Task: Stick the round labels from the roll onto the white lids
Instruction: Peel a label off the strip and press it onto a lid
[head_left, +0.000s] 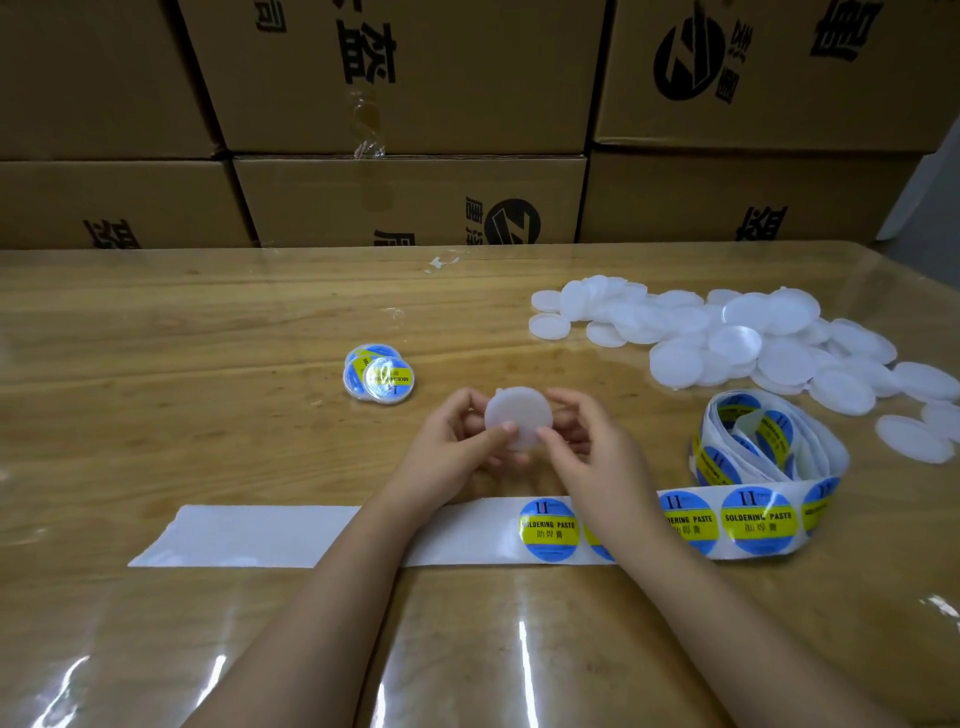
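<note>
Two hands: left hand (457, 441) and right hand (587, 447) both grasp one blank lid (517, 415) at frame centre, lifted off the table (156, 338).
grip: each thumb lies on the lid's near face, fingers curled behind it. Left takes the 9 o'clock edge, right the 3 o'clock edge.
blank lid: round, plain white face toward the camera, small tab at its 11 o'clock rim.
lid pile (727, 338): loose heap of white lids at 2 o'clock from the hands, well apart, spreading to the right frame edge.
label roll (769, 441): loosely coiled at 3 o'clock from the hands, just beside the pile's near side.
backing strip (291, 535): runs flat from the roll across 6 o'clock, under both forearms. Its left part is bare white.
round labels (548, 527): blue and yellow, "SOLDERING PASTE", on the strip's right part.
labelled lids (378, 374): small overlapping cluster at 10 o'clock from the hands, near.
cardboard boxes (405, 197): stacked at 12 o'clock, behind the table.
table surface: wood under clear glossy film.
</note>
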